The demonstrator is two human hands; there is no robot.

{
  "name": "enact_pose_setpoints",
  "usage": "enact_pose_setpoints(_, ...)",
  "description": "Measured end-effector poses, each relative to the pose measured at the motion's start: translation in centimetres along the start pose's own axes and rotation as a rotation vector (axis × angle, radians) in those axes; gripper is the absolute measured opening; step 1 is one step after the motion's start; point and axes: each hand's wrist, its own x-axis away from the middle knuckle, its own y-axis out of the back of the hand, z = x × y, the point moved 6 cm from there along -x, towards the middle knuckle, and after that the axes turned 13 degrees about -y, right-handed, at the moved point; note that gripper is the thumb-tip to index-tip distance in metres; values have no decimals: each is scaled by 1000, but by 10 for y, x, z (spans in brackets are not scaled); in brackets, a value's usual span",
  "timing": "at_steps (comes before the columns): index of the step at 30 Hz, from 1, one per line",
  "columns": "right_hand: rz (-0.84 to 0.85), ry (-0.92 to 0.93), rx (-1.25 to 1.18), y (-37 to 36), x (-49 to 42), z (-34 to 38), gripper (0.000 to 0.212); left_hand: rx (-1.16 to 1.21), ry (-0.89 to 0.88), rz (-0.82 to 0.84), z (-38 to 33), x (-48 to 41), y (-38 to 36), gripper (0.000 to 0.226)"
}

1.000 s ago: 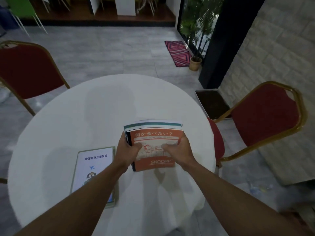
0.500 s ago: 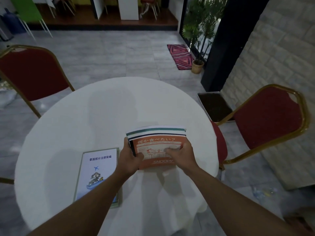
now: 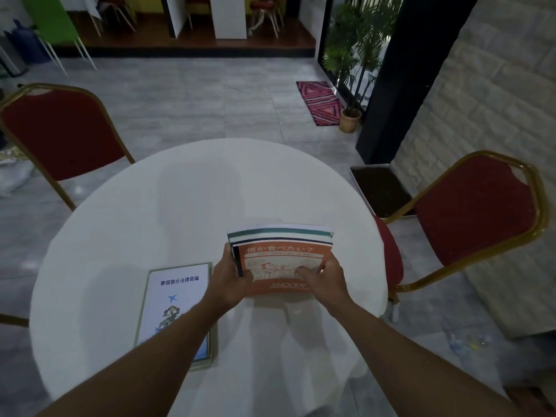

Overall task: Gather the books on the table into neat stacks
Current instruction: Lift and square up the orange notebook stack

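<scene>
Both the left hand and right hand clasp the book stack, orange Snoopy cover on top. It sits lower toward the worktop than a second ago. The white book lies unmoved just left.

The counter wears plain white cloth. The top book is orange with white lettering and a cream drawing; teal, white and navy covers stripe beneath it. The near-left book is white-blue, green-edged. Both chairs are red with gold frames; the far rug shows pink-red triangles.
</scene>
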Motion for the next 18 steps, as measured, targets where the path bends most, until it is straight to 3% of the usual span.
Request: enact_pose_setpoints(18, 32, 67, 50, -3, -3, -8, 48, -18, -32, 55, 6, -3, -4, 60)
